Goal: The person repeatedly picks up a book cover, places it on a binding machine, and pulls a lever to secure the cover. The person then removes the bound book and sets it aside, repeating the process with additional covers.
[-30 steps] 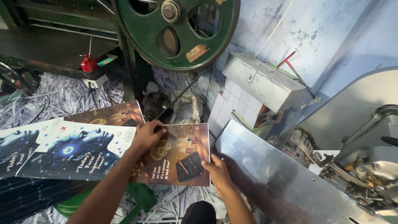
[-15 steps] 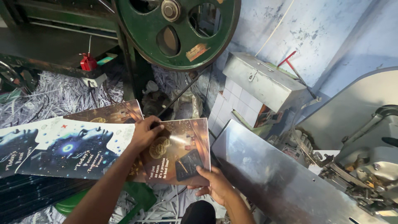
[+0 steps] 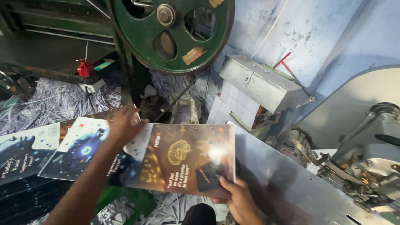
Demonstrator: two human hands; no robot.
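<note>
A glossy dark brown printed sheet (image 3: 183, 160) with a gold design is held level in front of me. My right hand (image 3: 237, 199) grips its near right corner from below, thumb on top. My left hand (image 3: 121, 125) rests flat on the sheet's far left part, fingers spread. Under the left hand lie other printed sheets: a dark blue and white one (image 3: 77, 152) and another blue one (image 3: 21, 154) at the far left, overlapping in a loose stack.
A big green flywheel (image 3: 166, 33) hangs just above the sheets. A grey metal box (image 3: 262, 83) stands at the right of it. A slanted steel plate (image 3: 283, 183) and machine parts (image 3: 366, 166) fill the right side. Shredded paper strips (image 3: 54, 102) cover the floor.
The brown sheet has been lifted and drawn rightwards, towards the steel plate. My right hand moved from its right edge to its near corner. My left hand stays on top.
</note>
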